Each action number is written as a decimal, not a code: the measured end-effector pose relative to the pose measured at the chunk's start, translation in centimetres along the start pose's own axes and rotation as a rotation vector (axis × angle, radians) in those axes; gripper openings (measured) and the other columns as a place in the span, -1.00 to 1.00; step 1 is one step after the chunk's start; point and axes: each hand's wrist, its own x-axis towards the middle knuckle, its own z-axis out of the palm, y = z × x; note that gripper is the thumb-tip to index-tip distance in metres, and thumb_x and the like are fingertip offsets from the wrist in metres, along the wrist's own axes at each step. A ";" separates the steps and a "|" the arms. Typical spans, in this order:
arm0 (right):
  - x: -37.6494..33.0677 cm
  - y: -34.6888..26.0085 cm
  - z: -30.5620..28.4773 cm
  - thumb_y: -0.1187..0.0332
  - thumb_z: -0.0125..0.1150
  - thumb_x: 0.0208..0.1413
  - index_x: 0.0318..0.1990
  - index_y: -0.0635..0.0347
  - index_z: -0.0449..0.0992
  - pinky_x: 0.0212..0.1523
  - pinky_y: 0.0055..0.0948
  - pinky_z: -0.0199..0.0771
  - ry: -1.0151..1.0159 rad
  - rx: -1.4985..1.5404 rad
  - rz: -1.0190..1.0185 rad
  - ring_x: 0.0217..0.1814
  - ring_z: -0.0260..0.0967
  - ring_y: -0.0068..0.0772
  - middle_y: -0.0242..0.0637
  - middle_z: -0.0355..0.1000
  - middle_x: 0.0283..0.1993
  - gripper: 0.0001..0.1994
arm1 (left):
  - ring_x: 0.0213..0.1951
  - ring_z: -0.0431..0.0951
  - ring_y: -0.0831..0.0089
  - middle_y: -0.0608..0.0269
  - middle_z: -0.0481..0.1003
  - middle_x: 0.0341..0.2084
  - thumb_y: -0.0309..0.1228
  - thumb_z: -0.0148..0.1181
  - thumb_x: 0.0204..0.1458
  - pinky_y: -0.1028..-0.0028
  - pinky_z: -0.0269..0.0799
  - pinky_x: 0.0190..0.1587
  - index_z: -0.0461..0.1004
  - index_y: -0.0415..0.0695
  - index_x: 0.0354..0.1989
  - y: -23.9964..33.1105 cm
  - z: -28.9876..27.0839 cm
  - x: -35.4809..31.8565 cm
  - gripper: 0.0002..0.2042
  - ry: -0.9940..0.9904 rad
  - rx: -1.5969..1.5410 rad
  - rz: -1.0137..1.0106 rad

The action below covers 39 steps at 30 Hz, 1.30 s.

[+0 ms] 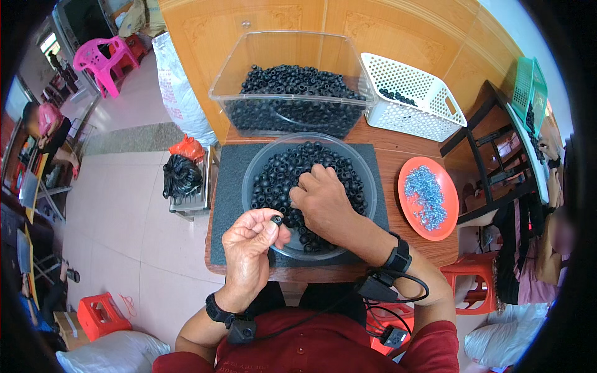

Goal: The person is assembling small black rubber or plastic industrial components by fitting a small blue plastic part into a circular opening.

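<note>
My left hand (250, 250) pinches one small black rubber ring (277, 219) between thumb and fingertips, just above the near rim of a round clear bowl (362, 166). The bowl is full of black rubber rings (280, 177) and rests on a dark grey mat (229, 186). My right hand (321, 200) reaches into the bowl with its fingers curled down among the rings; whether it grips any is hidden. Both wrists wear black straps with cables.
A clear plastic tub (227, 81) full of black rings stands behind the bowl. A white perforated basket (435, 102) holds a few rings at the back right. An orange plate (407, 171) carries small silvery-blue parts. Another person sits at right beside a dark table (491, 124).
</note>
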 end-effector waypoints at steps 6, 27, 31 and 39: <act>0.8 -0.5 -0.7 0.50 0.18 -0.32 -0.56 0.22 0.47 -0.30 -0.31 0.12 -0.138 -0.036 -0.033 -0.29 0.20 -0.24 -0.22 0.29 -0.46 -0.93 | -0.48 0.50 0.48 0.13 0.52 -0.50 -0.51 0.17 0.03 0.58 0.35 -0.39 0.44 -0.33 -0.22 0.1 -0.3 0.1 -0.82 0.009 0.018 0.017; -2.5 -3.7 -3.4 0.52 0.28 -0.19 -0.42 0.23 0.45 -0.38 -0.34 0.29 0.286 0.646 0.353 -0.38 0.30 -0.26 -0.29 0.38 -0.43 -0.85 | -0.49 0.47 0.52 0.17 0.50 -0.45 -0.52 0.17 0.03 0.58 0.38 -0.41 0.41 -0.31 -0.22 -0.2 1.5 0.8 -0.83 0.039 0.077 -0.039; -2.6 -4.4 -2.9 0.51 0.28 -0.19 -0.39 0.22 0.47 -0.36 -0.36 0.31 0.393 0.547 0.301 -0.36 0.31 -0.25 -0.27 0.42 -0.38 -0.85 | -0.48 0.46 0.53 0.20 0.49 -0.40 -0.52 0.17 0.03 0.59 0.37 -0.41 0.41 -0.32 -0.21 -0.4 1.9 0.6 -0.82 -0.010 0.006 -0.054; -2.9 -5.0 -2.7 0.53 0.30 -0.22 -0.39 0.23 0.47 -0.38 -0.36 0.29 0.470 0.573 0.297 -0.36 0.30 -0.24 -0.25 0.42 -0.38 -0.83 | -0.46 0.45 0.55 0.23 0.48 -0.40 -0.52 0.16 0.04 0.59 0.37 -0.41 0.40 -0.32 -0.20 -0.5 2.1 0.4 -0.82 -0.020 0.066 0.031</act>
